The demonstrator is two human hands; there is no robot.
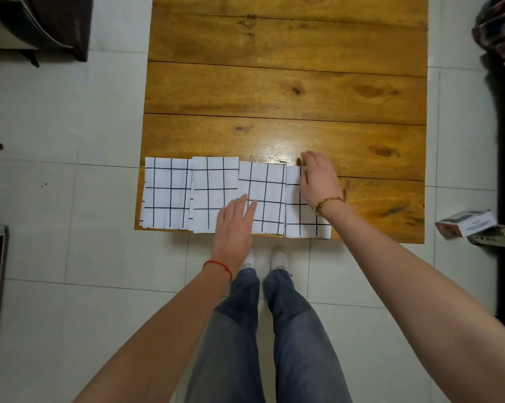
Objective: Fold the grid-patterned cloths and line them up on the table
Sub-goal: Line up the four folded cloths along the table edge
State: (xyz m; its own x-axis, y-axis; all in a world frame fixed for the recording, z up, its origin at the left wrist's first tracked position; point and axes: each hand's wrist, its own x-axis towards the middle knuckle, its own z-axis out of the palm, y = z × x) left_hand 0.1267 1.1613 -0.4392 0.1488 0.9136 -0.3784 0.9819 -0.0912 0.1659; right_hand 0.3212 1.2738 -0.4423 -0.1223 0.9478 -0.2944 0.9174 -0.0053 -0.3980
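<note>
Now, cloths: you are looking at four folded grid-patterned cloths lying in a row along the near edge of the bench (286, 91), starting at its left corner.
First cloth (165, 193): it is sitting at the far left, flat, with its right edge meeting the next one.
Second cloth (212, 187): it is lying just beside the first, its top edge about level with it and its near edge slightly overhanging the bench.
Third cloth (267, 193): it is sitting a little nearer to you than the second, so the row is stepping down toward the right.
Fourth cloth (296, 219): it is lying at the right end, lowest of the row, its near edge hanging just past the bench.
Left hand (235, 219): you are resting it flat where the second and third cloths meet, fingers (247, 203) straight and close together, pinching nothing.
Right hand (318, 178): you are laying it over the top right part of the fourth cloth, fingers (306, 161) straight and slightly spread, reaching past the cloth's far edge onto the wood; no pinch is showing.
Progress: folding is looking finished, since no unfolded cloth is showing on the bench or elsewhere in view.
Remaining: you are probably only squaring the line, as the far edges are not level and the third and fourth sit lower.
Surroundings: a small box (463, 226) is lying on the tiled floor (71, 112) to the right of the bench.
</note>
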